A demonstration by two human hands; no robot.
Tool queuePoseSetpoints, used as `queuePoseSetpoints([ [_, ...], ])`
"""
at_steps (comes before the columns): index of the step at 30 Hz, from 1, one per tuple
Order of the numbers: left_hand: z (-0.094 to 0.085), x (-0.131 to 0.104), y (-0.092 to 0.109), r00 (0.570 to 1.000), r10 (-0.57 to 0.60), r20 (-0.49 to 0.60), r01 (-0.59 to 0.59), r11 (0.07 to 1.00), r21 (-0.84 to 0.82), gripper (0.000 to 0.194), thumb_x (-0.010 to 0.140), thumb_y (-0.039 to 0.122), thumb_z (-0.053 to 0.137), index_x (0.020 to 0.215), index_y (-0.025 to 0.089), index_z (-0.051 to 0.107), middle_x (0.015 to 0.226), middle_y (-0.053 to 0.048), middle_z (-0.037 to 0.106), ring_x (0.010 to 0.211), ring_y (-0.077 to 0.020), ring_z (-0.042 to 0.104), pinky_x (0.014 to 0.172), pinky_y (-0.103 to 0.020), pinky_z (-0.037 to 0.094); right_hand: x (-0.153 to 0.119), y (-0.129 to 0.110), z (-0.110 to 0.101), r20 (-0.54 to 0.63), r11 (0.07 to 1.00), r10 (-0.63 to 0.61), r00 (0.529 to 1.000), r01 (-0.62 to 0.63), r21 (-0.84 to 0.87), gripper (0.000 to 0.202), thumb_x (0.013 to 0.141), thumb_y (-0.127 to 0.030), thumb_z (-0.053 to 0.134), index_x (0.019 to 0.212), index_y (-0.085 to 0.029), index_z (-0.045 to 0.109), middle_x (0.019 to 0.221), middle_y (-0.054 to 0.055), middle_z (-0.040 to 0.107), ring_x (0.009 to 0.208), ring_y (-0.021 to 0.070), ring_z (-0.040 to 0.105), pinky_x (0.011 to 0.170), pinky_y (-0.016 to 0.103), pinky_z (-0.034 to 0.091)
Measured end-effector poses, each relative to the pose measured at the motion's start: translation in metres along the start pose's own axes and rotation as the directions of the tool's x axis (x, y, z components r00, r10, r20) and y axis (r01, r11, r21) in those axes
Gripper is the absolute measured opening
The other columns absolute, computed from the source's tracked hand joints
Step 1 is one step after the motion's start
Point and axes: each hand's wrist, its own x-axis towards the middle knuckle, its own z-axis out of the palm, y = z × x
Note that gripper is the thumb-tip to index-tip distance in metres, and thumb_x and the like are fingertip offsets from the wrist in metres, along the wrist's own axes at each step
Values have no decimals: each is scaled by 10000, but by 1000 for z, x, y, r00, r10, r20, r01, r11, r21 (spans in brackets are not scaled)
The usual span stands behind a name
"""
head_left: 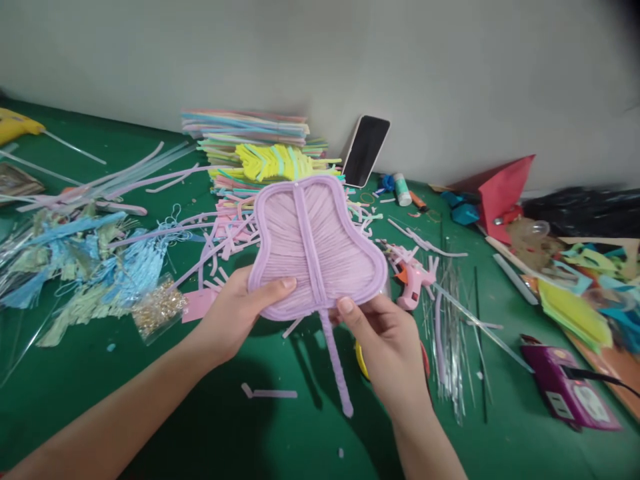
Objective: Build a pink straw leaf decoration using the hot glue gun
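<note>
A lilac hand fan (280,240) made of fuzzy pipe cleaners is held up above the table, its wrapped handle (337,367) pointing down toward me. My left hand (240,310) is closed on its lower left edge, thumb on the front face. At the lower right rim, beside the top of the handle, my right hand (385,333) pinches the fan between thumb and fingers. The fingertips behind the fan are hidden. Partly covered by my right hand, a yellow and red ring-shaped thing (361,360) lies below. A pink glue gun (414,283) rests just right of the fan.
Bundles of coloured pipe cleaners (270,160) lie behind the fan, near a phone (367,150) leaning on the wall. Blue and green tassels (135,260) and a bag of gold beads (159,310) are left. Thin wires (453,333) and a purple box (570,387) with a cable are right.
</note>
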Motion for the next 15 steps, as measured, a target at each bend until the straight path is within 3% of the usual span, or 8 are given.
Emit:
queuePoseSetpoints([
  [5,-3,3,2,1000,9,-21,-9,1000,11,332,789,274,734,1103,167,721,1078,-87,741,1011,-284,677,930,-388,518,0,12,-8,-16,998,50,999,-50,32,429,915,-545,480,811,-218,738,802,51,733,755,192,663,709,311,528],
  [10,-1,4,3,1000,10,-27,-8,996,85,313,783,279,725,1069,151,730,1057,-93,744,989,-284,678,903,-376,520,-1,9,3,-53,994,60,997,-55,99,230,749,-397,751,884,-212,723,813,25,748,758,174,679,727,296,539],
  [12,-1,4,2,999,10,-31,-7,995,97,319,762,263,737,1057,144,733,1045,-97,747,981,-291,679,900,-381,518,-2,8,6,-56,987,81,995,-72,145,266,705,-369,786,905,-205,724,858,34,758,811,190,690,764,313,543],
  [15,-4,4,0,999,16,-29,-13,995,101,326,748,267,750,1049,143,735,1025,-97,751,945,-286,686,892,-384,519,-2,11,1,-28,992,78,997,-75,101,256,750,-430,738,847,-193,724,770,34,746,748,188,683,758,322,537],
])
